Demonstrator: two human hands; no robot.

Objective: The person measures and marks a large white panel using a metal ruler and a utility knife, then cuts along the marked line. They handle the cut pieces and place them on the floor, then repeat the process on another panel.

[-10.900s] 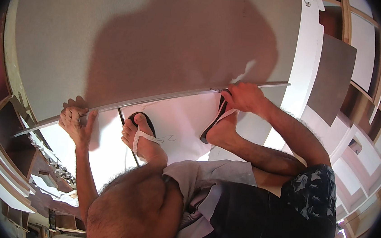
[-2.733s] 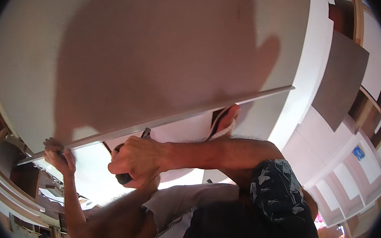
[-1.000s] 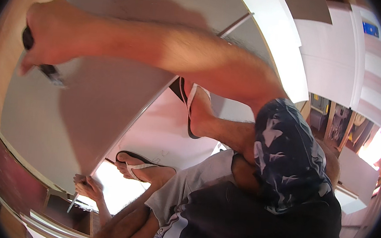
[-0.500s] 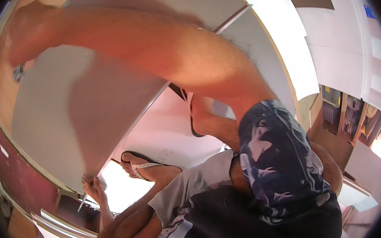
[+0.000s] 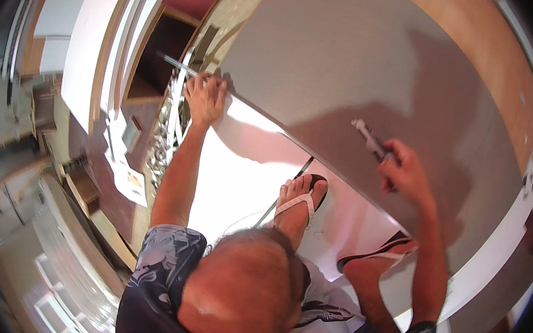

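Note:
At the left end of a long thin metal strip [image 5: 177, 63], my left hand [image 5: 205, 103] has its fingers curled over the strip, close to the corner of a large grey sheet [image 5: 327, 51]. From there a straight edge of the sheet runs diagonally down to the right. In my right hand [image 5: 403, 172] is a narrow hand tool [image 5: 369, 139] with a silver nose and a dark handle; its exact kind is unclear. The tool is over the grey surface, and its shadow falls there. My left foot [image 5: 300, 198] and right foot [image 5: 382, 256], in flip-flops, stand on a pale sheet [image 5: 230, 182] below.
At left, several white boards [image 5: 96, 44] lean near an open dark compartment [image 5: 156, 55]. A cluttered strip of small shiny bits [image 5: 166, 116] lies beside my left forearm. Light wood [image 5: 480, 45] borders the grey sheet at the far right.
My view has swung round strongly. My right arm, which stretched across the grey sheet to its far edge, is now drawn back with the tool. My left hand remains at the strip's end.

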